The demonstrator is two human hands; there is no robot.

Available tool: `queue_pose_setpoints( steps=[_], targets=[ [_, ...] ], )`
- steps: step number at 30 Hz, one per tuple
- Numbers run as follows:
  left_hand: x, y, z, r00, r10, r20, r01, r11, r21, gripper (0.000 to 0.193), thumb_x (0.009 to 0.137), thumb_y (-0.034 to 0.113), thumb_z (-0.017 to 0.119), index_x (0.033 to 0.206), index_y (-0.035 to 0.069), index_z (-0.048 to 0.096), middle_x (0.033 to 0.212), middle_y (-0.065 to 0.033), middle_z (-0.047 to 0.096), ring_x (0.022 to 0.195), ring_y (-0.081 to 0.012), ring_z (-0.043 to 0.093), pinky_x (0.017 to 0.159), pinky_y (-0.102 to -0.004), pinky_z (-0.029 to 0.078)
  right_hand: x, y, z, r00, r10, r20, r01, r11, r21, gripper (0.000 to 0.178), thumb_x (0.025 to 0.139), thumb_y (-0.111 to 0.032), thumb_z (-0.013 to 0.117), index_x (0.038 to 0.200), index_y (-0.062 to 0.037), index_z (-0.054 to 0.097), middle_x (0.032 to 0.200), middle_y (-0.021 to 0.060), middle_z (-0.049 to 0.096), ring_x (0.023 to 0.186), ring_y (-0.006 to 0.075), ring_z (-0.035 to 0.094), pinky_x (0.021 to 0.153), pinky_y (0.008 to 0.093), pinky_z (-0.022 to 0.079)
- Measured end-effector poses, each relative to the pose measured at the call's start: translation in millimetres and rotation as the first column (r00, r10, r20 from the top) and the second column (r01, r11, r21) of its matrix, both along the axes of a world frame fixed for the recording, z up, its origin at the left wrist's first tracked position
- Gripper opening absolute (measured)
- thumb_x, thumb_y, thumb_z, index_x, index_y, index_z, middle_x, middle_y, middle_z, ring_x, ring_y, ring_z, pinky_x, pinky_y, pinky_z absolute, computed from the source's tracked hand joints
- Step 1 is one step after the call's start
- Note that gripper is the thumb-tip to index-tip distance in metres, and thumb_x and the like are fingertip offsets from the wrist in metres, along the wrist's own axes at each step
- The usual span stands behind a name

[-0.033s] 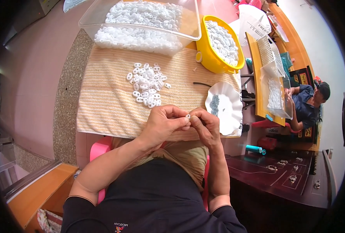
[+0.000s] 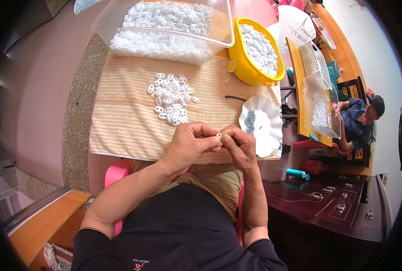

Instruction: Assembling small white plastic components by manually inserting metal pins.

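Note:
A small white oval two-hole piece (image 2: pixel 219 135) is pinched between the thumb and forefinger of my left hand (image 2: pixel 192 143), over the towel's near edge. My right hand (image 2: pixel 241 147) meets it there, thumb and fingers pressed together against the piece; whatever they hold is hidden. Beyond my left hand lies a loose heap of the same white two-hole pieces (image 2: pixel 169 97). To the right of my right hand stands a white scalloped dish (image 2: pixel 269 135) with many tiny grey-blue bits (image 2: pixel 250 122) in it.
A striped towel (image 2: pixel 124 104) covers the table. At its far side stand a clear bin (image 2: pixel 164 28) and a yellow tub (image 2: pixel 241 67), both full of white pieces. A thin black strip (image 2: pixel 235 97) lies near the dish. A co-worker (image 2: pixel 361 115) sits at another table on the right.

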State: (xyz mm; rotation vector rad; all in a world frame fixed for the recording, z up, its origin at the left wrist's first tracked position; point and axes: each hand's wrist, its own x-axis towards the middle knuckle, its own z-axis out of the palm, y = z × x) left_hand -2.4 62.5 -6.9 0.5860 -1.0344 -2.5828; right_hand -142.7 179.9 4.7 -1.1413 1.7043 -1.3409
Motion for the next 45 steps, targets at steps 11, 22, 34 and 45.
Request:
queue_pose_setpoints(
  steps=[11,22,34,45],
  targets=[
    [0,-2,0,1.000,-0.013,0.001,0.013,1.000,0.006,0.014,0.085,0.000,0.065,0.097,-0.004,0.062,0.090,-0.0121,0.067,0.078,-0.0154,0.067,0.074,-0.0266,0.057,-2,3,-9,0.967,-0.103,0.232,0.102,0.995,0.014,0.006,0.089,-0.003,0.062,0.086,0.0024,0.063,0.086,0.0021,0.063,0.077,0.0068,0.057,0.069,0.0213,0.047],
    [1,-2,2,1.000,-0.009,-0.005,0.009,1.000,0.027,0.014,0.084,0.000,0.066,0.097,-0.004,0.062,0.089,-0.0113,0.067,0.079,-0.0153,0.066,0.074,-0.0271,0.057,-5,2,-13,0.946,-0.085,0.314,0.101,0.994,-0.035,0.006,0.087,-0.002,0.063,0.090,0.0030,0.061,0.088,0.0039,0.063,0.076,0.0083,0.059,0.068,0.0224,0.049],
    [2,-5,5,0.999,0.010,-0.043,-0.005,0.994,0.113,0.013,0.084,0.000,0.066,0.095,-0.003,0.062,0.089,-0.0102,0.066,0.079,-0.0153,0.066,0.074,-0.0276,0.057,-10,-4,-6,0.962,-0.070,0.265,0.077,0.997,-0.015,0.002,0.087,0.000,0.060,0.088,0.0011,0.060,0.086,0.0045,0.063,0.076,0.0102,0.060,0.066,0.0245,0.051],
    [5,-10,13,0.998,0.055,-0.043,-0.046,0.981,0.187,0.011,0.085,0.002,0.066,0.095,-0.002,0.063,0.091,-0.0088,0.066,0.081,-0.0159,0.065,0.076,-0.0299,0.056,-21,-53,28,0.978,-0.111,0.175,0.102,0.993,0.060,0.013,0.089,-0.010,0.062,0.088,0.0027,0.062,0.074,0.0032,0.062,0.068,0.0093,0.060,0.064,0.0232,0.050]
  ],
)
